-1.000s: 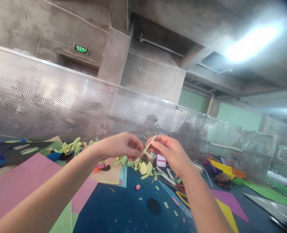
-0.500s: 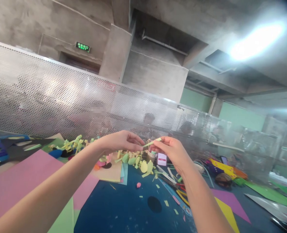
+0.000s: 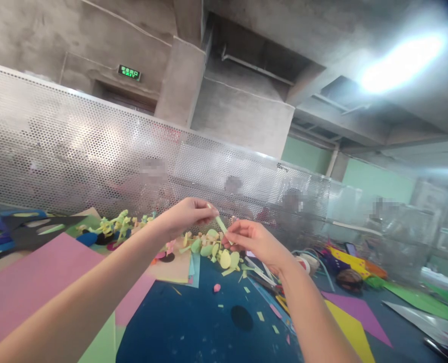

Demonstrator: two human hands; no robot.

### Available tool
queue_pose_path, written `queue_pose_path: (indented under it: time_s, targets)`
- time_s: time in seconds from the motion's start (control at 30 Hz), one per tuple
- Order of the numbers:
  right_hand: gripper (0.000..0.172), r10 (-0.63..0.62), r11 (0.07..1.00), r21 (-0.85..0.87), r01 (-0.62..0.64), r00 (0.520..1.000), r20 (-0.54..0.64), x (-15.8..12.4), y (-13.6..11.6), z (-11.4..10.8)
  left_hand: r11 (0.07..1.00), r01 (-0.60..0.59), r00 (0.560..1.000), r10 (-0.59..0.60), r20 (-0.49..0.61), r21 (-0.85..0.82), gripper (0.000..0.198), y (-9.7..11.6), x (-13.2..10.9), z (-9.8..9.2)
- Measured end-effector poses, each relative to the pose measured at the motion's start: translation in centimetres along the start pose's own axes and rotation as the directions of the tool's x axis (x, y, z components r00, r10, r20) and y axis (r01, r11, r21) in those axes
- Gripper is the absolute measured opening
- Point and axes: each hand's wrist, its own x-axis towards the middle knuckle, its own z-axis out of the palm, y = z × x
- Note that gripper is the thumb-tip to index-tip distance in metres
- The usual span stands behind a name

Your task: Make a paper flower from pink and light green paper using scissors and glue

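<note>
A thin pale green strip (image 3: 221,224), perhaps foam or paper, is stretched between my two hands above the table. My left hand (image 3: 189,216) pinches its upper end between thumb and fingers. Lower and to the right, my right hand (image 3: 251,239) grips the other end, its fingers curled. The strip slants down to the right. Beneath and behind it lies a heap of pale green and yellow cut pieces (image 3: 209,248), some of them leaf-shaped or oval.
Pink sheets (image 3: 53,277) spread at the left. Scissors and tools (image 3: 264,276) lie by my right forearm, with a yellow sheet (image 3: 347,327) and a purple sheet (image 3: 362,315) beyond. Scraps and a pink bit (image 3: 217,288) dot the blue tabletop (image 3: 193,327). A perforated metal screen (image 3: 95,151) stands behind; people show through it.
My left hand has risen and shifted slightly left. My right hand has dropped a little, so the strip now slopes down to the right instead of up.
</note>
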Motion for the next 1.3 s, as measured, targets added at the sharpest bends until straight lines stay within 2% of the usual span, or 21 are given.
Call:
queue_pose_path:
  time_s: [0.1, 0.2, 0.33, 0.5, 0.7, 0.9, 1.17, 1.3]
  targets:
    - [0.013, -0.066, 0.998, 0.007, 0.067, 0.996, -0.065, 0.2, -0.1, 0.2, 0.974, 0.026, 0.999, -0.017, 0.041, -0.225, 0.019, 0.3, 0.1, 0.4]
    - [0.013, -0.148, 0.989, 0.009, 0.151, 0.978, -0.149, 0.3, 0.0, 0.3, 0.947, 0.053, 0.995, -0.024, 0.094, -0.317, 0.017, 0.6, 0.0, 0.4]
    - [0.013, -0.185, 0.982, -0.006, 0.187, 0.968, -0.167, 0.3, 0.0, 0.5, 0.963, 0.059, 0.993, -0.029, 0.114, -0.263, 0.015, 0.9, -0.3, 0.4]
    - [0.013, -0.164, 0.986, -0.01, 0.164, 0.977, -0.137, 0.0, -0.3, 0.7, 0.98, -0.014, 0.99, 0.042, 0.138, -0.2, 0.016, 1.3, -0.5, 1.2]
    - [0.014, -0.161, 0.987, -0.009, 0.161, 0.978, -0.131, 0.0, -0.5, 0.4, 0.985, -0.171, 0.985, 0.171, 0.021, -0.022, 0.016, 1.6, -0.4, 2.4]
    - [0.014, -0.265, 0.958, -0.161, 0.236, 0.945, -0.191, 0.0, -0.6, 0.3, 0.944, -0.222, 0.963, 0.251, -0.097, 0.246, 0.017, 1.3, -0.3, 2.3]
    - [0.013, -0.227, 0.968, -0.141, 0.208, 0.964, -0.139, 0.2, -0.5, 0.4, 0.948, -0.221, 0.955, 0.257, -0.145, 0.228, 0.012, 1.0, -0.3, 2.3]
    - [0.013, -0.212, 0.97, -0.146, 0.195, 0.971, -0.109, 0.0, 0.3, -0.1, 0.984, -0.148, 0.977, 0.161, -0.138, 0.096, 0.009, 0.2, 0.0, 3.3]
